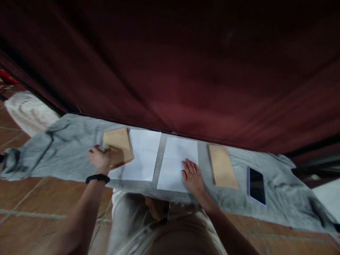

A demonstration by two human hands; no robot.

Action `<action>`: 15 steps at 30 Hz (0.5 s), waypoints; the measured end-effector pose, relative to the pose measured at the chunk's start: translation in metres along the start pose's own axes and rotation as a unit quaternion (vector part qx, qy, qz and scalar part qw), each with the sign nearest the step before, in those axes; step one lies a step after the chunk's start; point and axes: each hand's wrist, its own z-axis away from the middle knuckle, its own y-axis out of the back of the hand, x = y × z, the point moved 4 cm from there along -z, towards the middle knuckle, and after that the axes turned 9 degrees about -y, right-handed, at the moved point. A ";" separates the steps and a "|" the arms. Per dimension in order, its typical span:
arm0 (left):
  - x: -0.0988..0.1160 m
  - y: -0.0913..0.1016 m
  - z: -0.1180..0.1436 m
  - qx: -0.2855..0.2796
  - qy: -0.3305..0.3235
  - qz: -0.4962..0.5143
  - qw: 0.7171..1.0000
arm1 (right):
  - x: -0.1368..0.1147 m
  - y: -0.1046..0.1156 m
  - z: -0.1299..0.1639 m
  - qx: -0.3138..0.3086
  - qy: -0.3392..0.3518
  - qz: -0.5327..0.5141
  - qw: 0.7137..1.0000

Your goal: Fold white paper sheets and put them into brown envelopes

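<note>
Two hands down on the grey cloth [66, 152]: the left hand [99, 158] curls its fingers onto the near corner of a stack of brown envelopes [118, 147], the right hand [191, 176] lies flat, fingers together, on a white sheet [175, 159]. Between them, another white sheet [143, 156]. Beyond the right hand, a second brown envelope [222, 165], then a phone [256, 186].

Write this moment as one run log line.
left hand: grips brown envelopes | right hand: flat on white sheet | phone: untouched
</note>
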 end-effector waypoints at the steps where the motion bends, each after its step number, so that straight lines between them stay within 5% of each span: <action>1: 0.012 -0.009 0.013 0.025 -0.018 -0.002 1.000 | 0.000 0.000 0.000 -0.004 -0.003 0.002 1.000; 3: 0.051 -0.036 0.053 0.032 -0.172 0.021 0.984 | 0.000 0.000 -0.001 -0.012 -0.006 0.008 1.000; 8: 0.145 -0.120 0.184 -0.104 -0.460 0.036 0.881 | 0.001 -0.001 -0.005 -0.033 -0.007 0.021 0.999; 11: 0.170 -0.154 0.224 -0.166 -0.504 -0.022 0.848 | 0.001 0.002 0.000 -0.042 -0.011 0.019 0.999; 15: 0.175 -0.176 0.222 -0.177 -0.484 -0.079 0.853 | -0.001 0.011 0.024 -0.049 -0.011 0.000 0.999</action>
